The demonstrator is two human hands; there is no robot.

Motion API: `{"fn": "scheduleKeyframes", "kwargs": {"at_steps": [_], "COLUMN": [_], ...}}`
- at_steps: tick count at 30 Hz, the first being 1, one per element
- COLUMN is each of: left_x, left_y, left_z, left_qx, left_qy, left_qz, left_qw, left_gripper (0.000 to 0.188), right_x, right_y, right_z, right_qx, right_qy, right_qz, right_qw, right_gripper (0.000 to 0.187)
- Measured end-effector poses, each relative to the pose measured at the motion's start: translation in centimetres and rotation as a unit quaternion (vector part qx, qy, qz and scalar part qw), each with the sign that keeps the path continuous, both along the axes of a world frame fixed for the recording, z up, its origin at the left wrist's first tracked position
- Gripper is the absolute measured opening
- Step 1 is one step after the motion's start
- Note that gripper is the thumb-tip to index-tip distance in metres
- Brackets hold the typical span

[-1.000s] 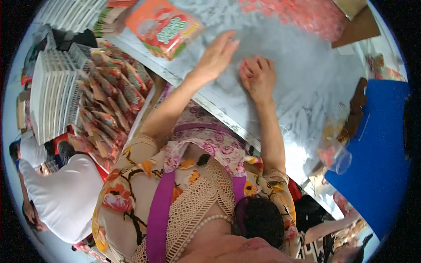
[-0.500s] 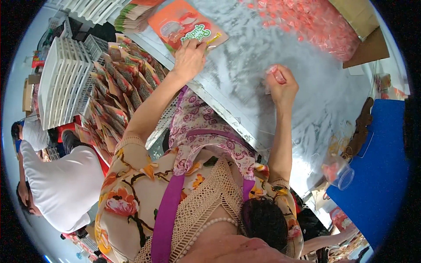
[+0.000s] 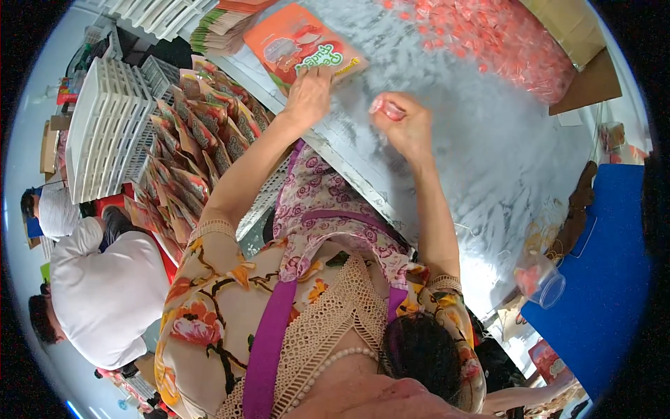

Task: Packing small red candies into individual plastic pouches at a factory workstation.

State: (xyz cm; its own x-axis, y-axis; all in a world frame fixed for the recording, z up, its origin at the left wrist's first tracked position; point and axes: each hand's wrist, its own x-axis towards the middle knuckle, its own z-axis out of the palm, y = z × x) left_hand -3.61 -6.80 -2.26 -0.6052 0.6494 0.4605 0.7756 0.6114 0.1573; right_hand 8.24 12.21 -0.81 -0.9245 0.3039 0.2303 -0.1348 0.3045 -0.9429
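An orange pouch (image 3: pixel 283 43) with a clear window lies flat on the grey tabletop, near the table's left edge. My left hand (image 3: pixel 309 96) is at its near edge, fingers bent over the film and gripping it. To the right, my right hand (image 3: pixel 408 127) hovers above the table, curled around small red wrapped candies (image 3: pixel 388 109). How many it holds is hidden by the fingers. A gap separates this hand from the pouch.
A heap of red wrapped candies (image 3: pixel 488 45) spreads at the far right by a cardboard box (image 3: pixel 590 91). Flat pouches (image 3: pixel 222 31) are stacked far left. Filled pouches (image 3: pixel 202 133) stand left, near white crates (image 3: pixel 105 136). A clear jar (image 3: pixel 546 288) lies by a blue surface (image 3: pixel 597 272).
My right hand has moved left toward the pouch, still closed on the candies. My left hand stays on the pouch's near edge, shifted only slightly.
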Motion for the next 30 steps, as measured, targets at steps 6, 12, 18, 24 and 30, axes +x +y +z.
{"fn": "scheduleKeyframes", "kwargs": {"at_steps": [6, 12, 18, 24, 30], "left_x": [-1.4, -1.9, -2.6, -2.4, -1.2], "left_y": [-0.2, -0.8, -1.2, 0.5, 1.2], "left_z": [-0.4, 1.0, 0.9, 3.0, 2.3], "left_qx": [0.037, 0.056, 0.057, 0.233, 0.199], "left_qy": [-0.139, -0.215, -0.216, -0.093, -0.101], "left_qz": [0.059, 0.032, 0.032, 0.064, 0.003], "left_qw": [0.988, 0.975, 0.974, 0.966, 0.975], "left_gripper": [0.027, 0.018, 0.017, 0.012, 0.015], "right_x": [-3.1, -6.0, -6.6, -7.1, -6.2], "right_y": [-2.4, -3.4, -3.6, -3.5, -1.5], "right_z": [0.2, -1.8, -1.3, -1.0, 0.5], "right_qx": [0.181, 0.261, 0.323, 0.352, -0.024], "right_qy": [0.039, 0.089, 0.030, -0.055, -0.238], "right_qz": [0.091, 0.125, 0.135, 0.132, 0.133], "right_qw": [0.978, 0.953, 0.936, 0.925, 0.962], "right_gripper": [0.022, 0.017, 0.018, 0.024, 0.021]}}
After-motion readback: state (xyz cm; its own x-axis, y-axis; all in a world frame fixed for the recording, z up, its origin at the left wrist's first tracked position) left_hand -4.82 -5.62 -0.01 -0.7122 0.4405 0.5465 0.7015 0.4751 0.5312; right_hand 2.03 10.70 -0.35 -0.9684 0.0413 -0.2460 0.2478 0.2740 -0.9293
